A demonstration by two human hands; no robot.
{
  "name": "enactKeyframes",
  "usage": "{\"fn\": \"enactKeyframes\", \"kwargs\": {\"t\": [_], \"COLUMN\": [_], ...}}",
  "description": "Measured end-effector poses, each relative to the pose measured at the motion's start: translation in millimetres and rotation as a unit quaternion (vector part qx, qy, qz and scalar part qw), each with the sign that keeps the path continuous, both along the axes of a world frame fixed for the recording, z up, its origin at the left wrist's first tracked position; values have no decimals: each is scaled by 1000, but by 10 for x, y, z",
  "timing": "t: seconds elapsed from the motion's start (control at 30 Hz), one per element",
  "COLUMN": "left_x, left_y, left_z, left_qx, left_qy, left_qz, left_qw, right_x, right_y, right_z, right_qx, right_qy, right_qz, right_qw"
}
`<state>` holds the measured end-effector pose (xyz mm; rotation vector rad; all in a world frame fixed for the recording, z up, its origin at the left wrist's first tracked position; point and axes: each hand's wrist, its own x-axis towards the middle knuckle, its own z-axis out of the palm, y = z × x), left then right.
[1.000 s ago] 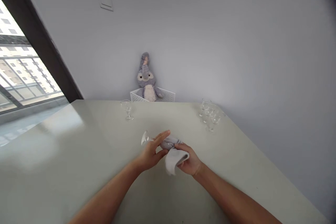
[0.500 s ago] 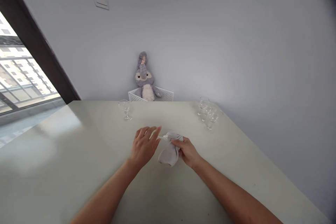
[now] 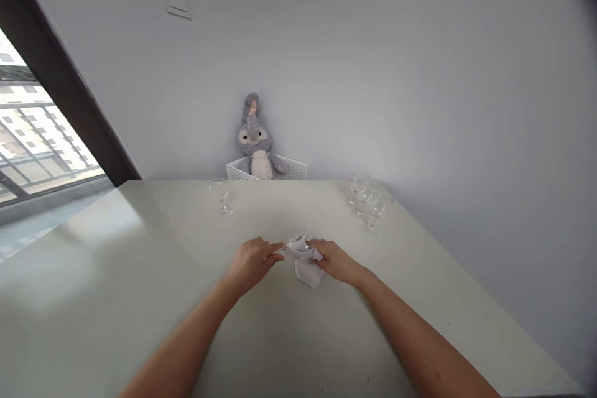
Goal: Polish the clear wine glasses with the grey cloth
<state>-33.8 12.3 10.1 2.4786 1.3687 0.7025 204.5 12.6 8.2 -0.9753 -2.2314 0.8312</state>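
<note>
Since the frame half a second ago, the spread fingers of the left hand are being drawn together and lowered, and the rounded bowl of a glass is being brought into clearer view. The glass is being held between the two hands above the table, its bowl lying against the fingers of the right hand, its other end pointing toward the left fingertips. The foot and stem are being largely hidden there, and the right fingertips are being partly masked by glass and fabric. Both forearms are being cut off by the lower edge. A cloth is being gripped in the closed right hand, part bunched at the bowl, part hanging below. The left thumb and forefinger are being kept slightly parted; whether the stem is being pinched cannot be told.
</note>
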Motion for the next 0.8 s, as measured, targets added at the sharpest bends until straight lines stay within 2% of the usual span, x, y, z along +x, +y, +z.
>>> {"fn": "enactKeyframes", "kwargs": {"t": [0.07,0.17,0.23,0.3,0.4,0.43,0.5,0.57,0.63,0.67,0.73,0.8], "left_x": [17,23,9,-18,-64,-72,-57,4,98,147,228,271], "left_y": [-5,9,31,61,102,109,100,54,-24,-68,-147,-199], "left_z": [5,-7,-5,11,44,48,40,14,-18,-30,-44,-49], "left_qx": [-51,-152,-227,-284,-327,-333,-327,-275,-155,-79,68,164], "left_qy": [-1,-55,-108,-172,-280,-304,-298,-216,-99,-43,36,74], "left_qz": [37,73,87,101,102,101,108,109,80,52,-9,-55], "left_qw": [998,984,964,938,897,887,891,931,980,995,997,982], "right_x": [26,55,93,144,176,157,66,-70,-199,-245,-285,-256], "right_y": [29,77,119,156,139,104,-4,-129,-227,-255,-270,-238], "right_z": [-3,-54,-99,-131,-119,-97,-39,16,49,58,69,85], "right_qx": [77,160,196,226,271,293,344,383,393,386,341,244], "right_qy": [-55,-93,-97,-88,-68,-68,-87,-115,-134,-136,-117,-60], "right_qz": [-19,-56,-94,-164,-269,-276,-232,-142,-68,-51,-63,-113], "right_qw": [995,981,971,956,922,913,906,905,907,911,931,961]}}
